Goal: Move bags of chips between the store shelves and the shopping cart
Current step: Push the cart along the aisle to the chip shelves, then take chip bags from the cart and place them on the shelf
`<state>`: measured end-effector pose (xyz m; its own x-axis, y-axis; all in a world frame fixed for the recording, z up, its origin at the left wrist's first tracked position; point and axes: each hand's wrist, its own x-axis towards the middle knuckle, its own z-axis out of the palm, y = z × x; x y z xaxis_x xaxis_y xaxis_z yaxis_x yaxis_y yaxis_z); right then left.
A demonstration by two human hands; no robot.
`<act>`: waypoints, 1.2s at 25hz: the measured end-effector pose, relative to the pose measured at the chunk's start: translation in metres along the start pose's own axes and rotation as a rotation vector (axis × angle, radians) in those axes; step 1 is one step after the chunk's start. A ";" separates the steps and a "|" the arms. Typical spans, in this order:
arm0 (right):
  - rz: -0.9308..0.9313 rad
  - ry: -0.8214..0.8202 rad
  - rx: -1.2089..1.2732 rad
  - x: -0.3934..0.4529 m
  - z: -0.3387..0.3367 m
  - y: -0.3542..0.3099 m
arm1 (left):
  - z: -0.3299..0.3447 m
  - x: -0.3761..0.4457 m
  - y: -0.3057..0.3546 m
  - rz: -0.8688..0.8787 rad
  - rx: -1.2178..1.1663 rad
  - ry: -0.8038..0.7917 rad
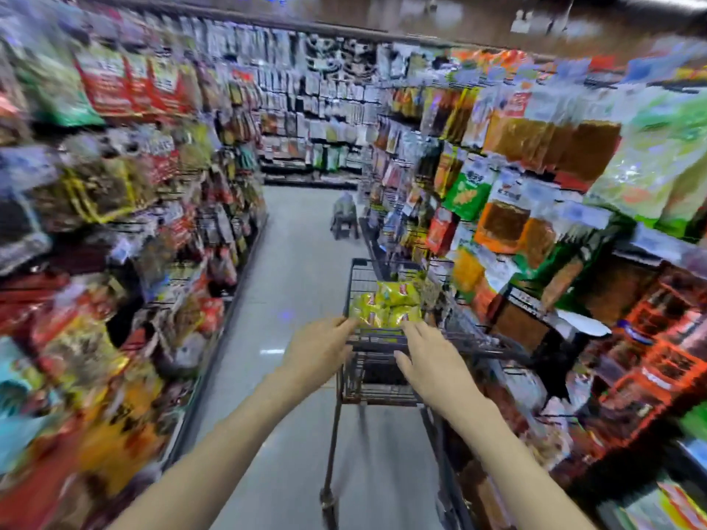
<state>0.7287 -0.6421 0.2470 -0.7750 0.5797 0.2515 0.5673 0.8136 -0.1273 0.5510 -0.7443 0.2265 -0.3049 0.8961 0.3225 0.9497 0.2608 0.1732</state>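
A dark wire shopping cart (pixel 367 285) stands in the lower centre of the frame, in a store aisle with a pale grey floor (pixel 294 262). Yellow bags of chips (pixel 386 306) lie piled in its upper basket, each with a small red logo; the lettering is too blurred to read.

The left hand (pixel 319 348) reaches to the near left corner of the basket, fingers extended and relaxed, tips at or just beside the rim; contact cannot be confirmed through the motion blur. The right hand (pixel 428 361) is spread flat, fingers straight and apart, over the cart handle (pixel 377 348), fingertips near the closest bag. Neither hand grips anything.

Stocked shelves on the left (pixel 114 185) and shelves on the right (pixel 535 177) carry hanging snack packets in red, green, orange and yellow. Packet print and price tags are smeared and illegible. At the far centre of the aisle sits a small grey object (pixel 344 216), possibly a stool.
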 end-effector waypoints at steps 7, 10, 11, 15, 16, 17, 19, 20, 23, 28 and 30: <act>-0.277 -0.040 0.130 0.135 0.078 -0.155 | -0.032 -0.033 -0.200 -0.206 0.115 0.008; -0.332 -0.085 0.173 0.176 0.115 -0.200 | -0.038 -0.037 -0.267 -0.263 0.183 -0.010; -0.338 -0.102 0.171 0.191 0.127 -0.210 | -0.037 -0.034 -0.285 -0.274 0.183 -0.017; -0.315 -0.160 0.174 0.254 0.171 -0.223 | -0.012 0.001 -0.341 -0.312 0.166 -0.081; -0.316 -0.170 0.169 0.269 0.181 -0.221 | -0.004 0.013 -0.350 -0.314 0.155 -0.092; -0.317 -0.181 0.156 0.284 0.189 -0.218 | 0.003 0.027 -0.358 -0.310 0.137 -0.100; -0.315 -0.188 0.148 0.326 0.208 -0.208 | 0.021 0.065 -0.380 -0.295 0.119 -0.120; -0.312 -0.187 0.154 0.349 0.217 -0.202 | 0.028 0.085 -0.392 -0.300 0.125 -0.128; -0.323 -0.192 0.144 0.426 0.238 -0.185 | 0.046 0.151 -0.427 -0.308 0.172 -0.154; -0.321 -0.169 0.144 0.548 0.265 -0.165 | 0.052 0.263 -0.482 -0.269 0.228 -0.132; -0.335 -0.199 0.130 0.578 0.276 -0.157 | 0.062 0.296 -0.498 -0.286 0.197 -0.165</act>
<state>0.1145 -0.4229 0.1473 -0.9569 0.2685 0.1107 0.2443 0.9503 -0.1929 -0.0077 -0.5869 0.1779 -0.5595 0.8185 0.1306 0.8281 0.5586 0.0470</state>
